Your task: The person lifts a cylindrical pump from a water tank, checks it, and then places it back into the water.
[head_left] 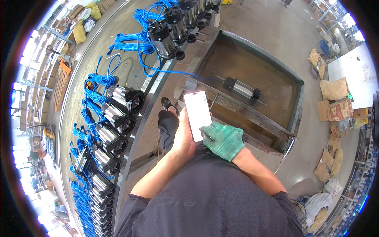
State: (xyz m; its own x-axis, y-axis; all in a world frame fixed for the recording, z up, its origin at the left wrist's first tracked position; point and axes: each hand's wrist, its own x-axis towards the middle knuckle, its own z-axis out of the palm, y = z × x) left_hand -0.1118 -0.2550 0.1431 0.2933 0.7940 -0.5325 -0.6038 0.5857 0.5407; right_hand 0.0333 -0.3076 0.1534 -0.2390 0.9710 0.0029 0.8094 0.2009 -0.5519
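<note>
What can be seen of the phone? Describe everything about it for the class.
The phone is slim and oblong, with rounded corners and a thin dark rim. Its lit screen looks mostly white, too washed out to read, and faces up. The top leans slightly left. The bare left hand holds it before the dark shirt; the green-gloved right hand overlaps its lower right edge. Its back is hidden.

On your left, a bench [106, 29] carries a row of pumps [106, 158] with bundled blue cables [94, 94]; beyond it you have shelves [59, 34], a pallet [60, 89] and yellow sacks [80, 33]. Ahead to your right sits a tank [298, 108]. Farther right, you can see paper sacks [334, 90], a white panel [353, 71] and a blue bin [324, 47].
</note>
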